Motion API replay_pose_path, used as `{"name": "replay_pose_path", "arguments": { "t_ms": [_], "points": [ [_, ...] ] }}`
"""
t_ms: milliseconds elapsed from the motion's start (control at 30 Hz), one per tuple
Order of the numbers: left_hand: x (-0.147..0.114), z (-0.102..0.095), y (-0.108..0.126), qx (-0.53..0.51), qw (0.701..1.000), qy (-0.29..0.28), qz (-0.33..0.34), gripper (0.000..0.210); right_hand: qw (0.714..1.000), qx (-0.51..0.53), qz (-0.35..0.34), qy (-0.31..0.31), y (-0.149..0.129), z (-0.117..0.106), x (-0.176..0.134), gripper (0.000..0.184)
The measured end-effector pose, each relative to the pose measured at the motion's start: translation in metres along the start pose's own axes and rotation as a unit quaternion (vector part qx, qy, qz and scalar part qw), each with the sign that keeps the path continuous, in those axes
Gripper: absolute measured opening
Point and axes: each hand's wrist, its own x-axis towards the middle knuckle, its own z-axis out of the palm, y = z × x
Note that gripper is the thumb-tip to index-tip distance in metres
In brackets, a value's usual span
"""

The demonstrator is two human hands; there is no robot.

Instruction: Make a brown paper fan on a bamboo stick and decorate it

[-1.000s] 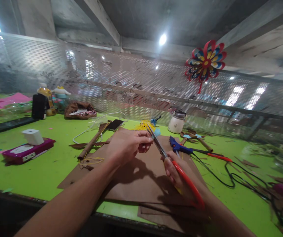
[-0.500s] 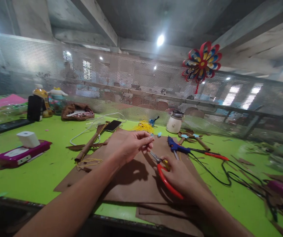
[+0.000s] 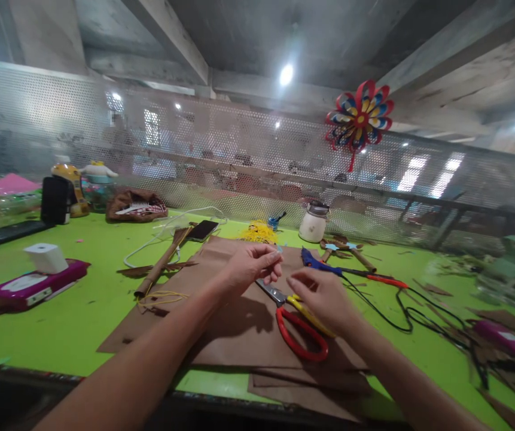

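Scissors with one red and one yellow handle lie on the brown paper, toward its right side, with the blades pointing away and their tips under the left hand. The right hand is just over the yellow handle, fingers loosely curled and a small gap between thumb and forefinger; nothing shows in its grasp, and whether it touches the handle I cannot tell. Above the middle of the paper, the left hand is closed to a narrow pinch, thumb against forefinger, on a small pale-blue piece whose outline is too small to make out. Handling so slight a piece seems to call for a light fingertip grip near its edge, so that most of it stands free and does not crease; the right hand would do best to come in at that free side, with wrists low and knuckles clear of the blades. Left of the paper's middle lies a brown tube; at its right edge, a blue glue gun, whose nozzle is best given room. Beyond its far edge sit yellow shreds and a lidded jar on the green worktop.
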Motion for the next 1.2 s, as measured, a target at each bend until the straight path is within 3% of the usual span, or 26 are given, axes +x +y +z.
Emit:
{"name": "replay_pose_path", "arguments": {
  "t_ms": [133,267,667,933,1200],
  "points": [
    [-0.001,0.000,-0.001,0.019,0.999,-0.048,-0.002,0.026,0.976,0.217,-0.001,-0.004,-0.007,-0.013,0.022,0.028],
    [-0.003,0.002,0.002,0.041,0.997,-0.059,0.021,0.027,0.954,0.298,-0.011,-0.035,-0.017,-0.015,0.033,0.027],
    [-0.001,0.009,-0.002,0.121,0.990,-0.024,0.066,0.037,0.923,0.384,-0.025,-0.008,-0.002,0.003,0.033,0.024],
    [-0.002,0.012,-0.007,0.084,0.996,-0.005,0.029,0.031,0.943,0.319,-0.091,0.036,0.006,0.007,0.030,0.018],
    [-0.002,0.012,-0.006,0.026,0.999,-0.029,0.003,0.032,0.955,0.277,-0.085,0.071,0.006,0.008,0.028,0.021]
  ]
}}
